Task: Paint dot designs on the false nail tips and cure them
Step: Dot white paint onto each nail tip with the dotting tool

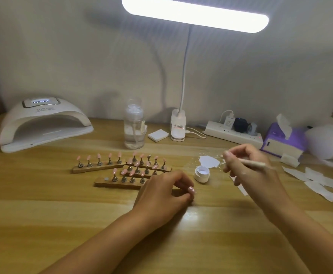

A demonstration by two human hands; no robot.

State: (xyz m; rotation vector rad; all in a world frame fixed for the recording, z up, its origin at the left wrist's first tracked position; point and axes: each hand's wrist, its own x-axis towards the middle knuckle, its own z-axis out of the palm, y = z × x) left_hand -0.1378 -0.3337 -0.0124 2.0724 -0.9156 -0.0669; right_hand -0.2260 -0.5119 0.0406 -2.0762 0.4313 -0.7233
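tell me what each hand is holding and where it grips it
The right hand pinches a thin pen near its front end. The left hand pinches something small and pink at its fingertips, likely a nail tip; where exactly is hidden.

Only the person's arms reach into sight from where I stand. The left hand [161, 191] is uncovered, and the left forearm [110, 236] behind its wrist is bare all the way back to the edge of view. The right hand [250, 171] is the same, with the right forearm [302, 226] behind it bare skin throughout. The wrists are slim and the fingers long and slender. A fingernail [227, 153] at the far tip of the right hand looks pale and plain, though blur softens it too much to make out more.
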